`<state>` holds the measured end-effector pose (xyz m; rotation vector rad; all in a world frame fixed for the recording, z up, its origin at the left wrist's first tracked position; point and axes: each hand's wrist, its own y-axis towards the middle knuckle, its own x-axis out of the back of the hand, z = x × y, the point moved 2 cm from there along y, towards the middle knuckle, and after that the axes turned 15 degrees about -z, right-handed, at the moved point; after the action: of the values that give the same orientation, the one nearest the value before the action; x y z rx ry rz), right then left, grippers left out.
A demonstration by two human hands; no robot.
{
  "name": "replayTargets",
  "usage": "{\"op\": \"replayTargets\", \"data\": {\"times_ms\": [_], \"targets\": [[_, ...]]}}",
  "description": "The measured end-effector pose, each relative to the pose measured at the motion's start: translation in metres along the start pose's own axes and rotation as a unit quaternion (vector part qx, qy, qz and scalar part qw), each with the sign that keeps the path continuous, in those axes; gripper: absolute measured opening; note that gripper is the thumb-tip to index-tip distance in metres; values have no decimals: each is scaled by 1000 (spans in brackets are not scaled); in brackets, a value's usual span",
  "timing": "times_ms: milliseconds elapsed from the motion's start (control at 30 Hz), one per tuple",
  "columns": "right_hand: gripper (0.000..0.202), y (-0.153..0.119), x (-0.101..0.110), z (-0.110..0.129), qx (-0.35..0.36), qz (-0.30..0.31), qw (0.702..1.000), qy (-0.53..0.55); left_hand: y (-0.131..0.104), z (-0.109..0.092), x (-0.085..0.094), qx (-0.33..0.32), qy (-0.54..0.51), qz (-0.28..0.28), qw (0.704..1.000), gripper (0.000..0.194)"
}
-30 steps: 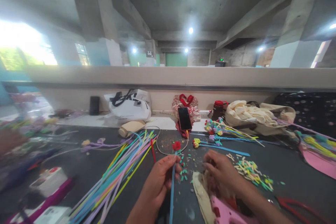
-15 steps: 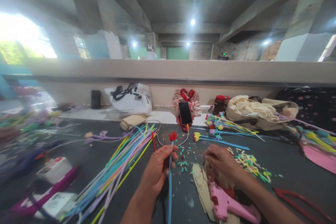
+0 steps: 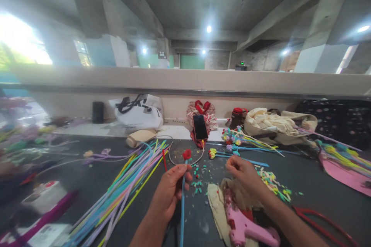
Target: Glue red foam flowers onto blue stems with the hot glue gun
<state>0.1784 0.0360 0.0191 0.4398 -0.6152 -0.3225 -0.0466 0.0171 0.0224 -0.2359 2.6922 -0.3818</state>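
My left hand (image 3: 171,185) is closed around the blue stem of a pipe-cleaner flower (image 3: 182,204), which stands nearly upright. Its small red bloom (image 3: 187,154) rises just above my thumb. My right hand (image 3: 242,170) is curled with the fingertips pinched together; anything between them is too small to make out. Below that hand a pink glue gun (image 3: 240,224) lies on a cream cloth (image 3: 214,204). Short teal cut pieces (image 3: 197,187) are scattered on the dark table between my hands.
A bundle of coloured pipe cleaners (image 3: 130,189) spreads on the left. Cream and green cut pieces (image 3: 274,183) lie on the right, beyond red-handled pliers (image 3: 321,220). Finished flowers (image 3: 232,137), a phone (image 3: 199,127) on a cable and a white bag (image 3: 140,112) are at the back.
My right hand has lifted away from the glue gun's nozzle end. The left hand still holds the flower in much the same pose. The whole view has shifted slightly.
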Motion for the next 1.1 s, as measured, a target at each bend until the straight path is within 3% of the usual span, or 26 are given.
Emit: {"op": "replayTargets", "data": {"times_ms": [67,267,567,733,833,967,1100], "targets": [[5,3,2,-5,-10,-13,1000,5,0,-1,0,4,-8,-6,1000,21],[10,11,10,-18,-33,-42,998,17,-3,-7,1,4,-36,-49,998,19],[9,9,14,-7,-12,-89,996,2,-7,0,-2,8,16,40,999,20],[33,16,19,-20,-31,-122,992,16,-10,-1,-5,31,-25,66,997,19],[35,18,20,-20,-40,-134,989,41,-11,0,-6,56,-58,75,994,17],[33,9,14,-3,-81,-85,988,102,-12,3,-10,71,-79,85,991,14],[35,-11,-2,22,-109,43,965,234,-15,8,-15,76,-64,82,992,12]]}}
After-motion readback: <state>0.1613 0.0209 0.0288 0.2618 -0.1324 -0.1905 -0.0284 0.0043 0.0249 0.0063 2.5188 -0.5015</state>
